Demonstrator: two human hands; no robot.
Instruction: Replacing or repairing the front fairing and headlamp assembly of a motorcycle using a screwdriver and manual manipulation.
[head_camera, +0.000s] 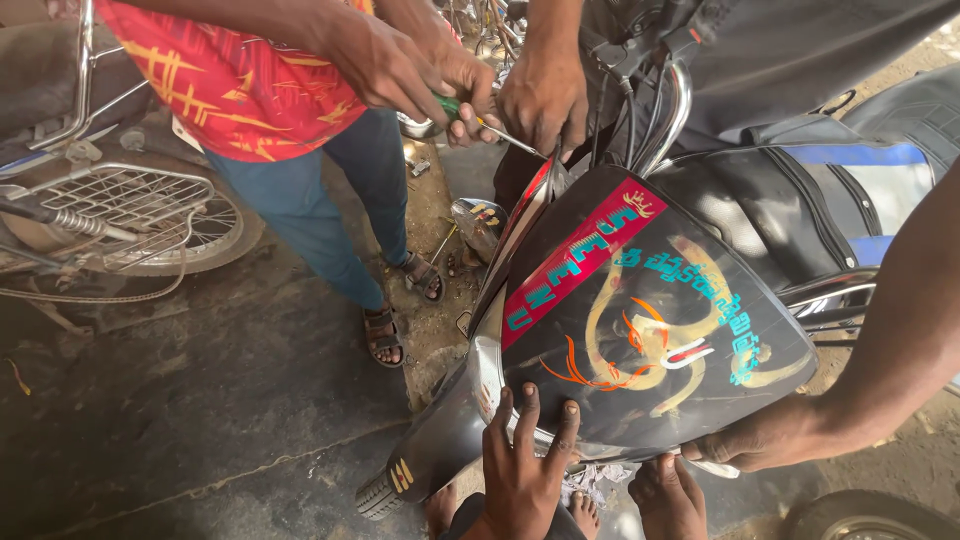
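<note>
The left hand (525, 470) lies flat, fingers spread, on the lower edge of a dark visor (650, 300), holding nothing; the right hand (755, 440) curls closed around the same edge further along, its arm coming in from the right. The visor, painted with a red band and gold and teal decoration, sits tilted on the front of a motorcycle (800, 200), above the mudguard (430, 450) and the front tyre (380, 495). At the visor's top, a co-worker in a red shirt (230, 80) and sandals works a green-handled screwdriver (480, 122), while another person's hand (545, 100) steadies the cables. The ground (200, 400) is dark, cracked concrete with dusty litter. A second bike with a wire rack (130, 210) stands at left.
</note>
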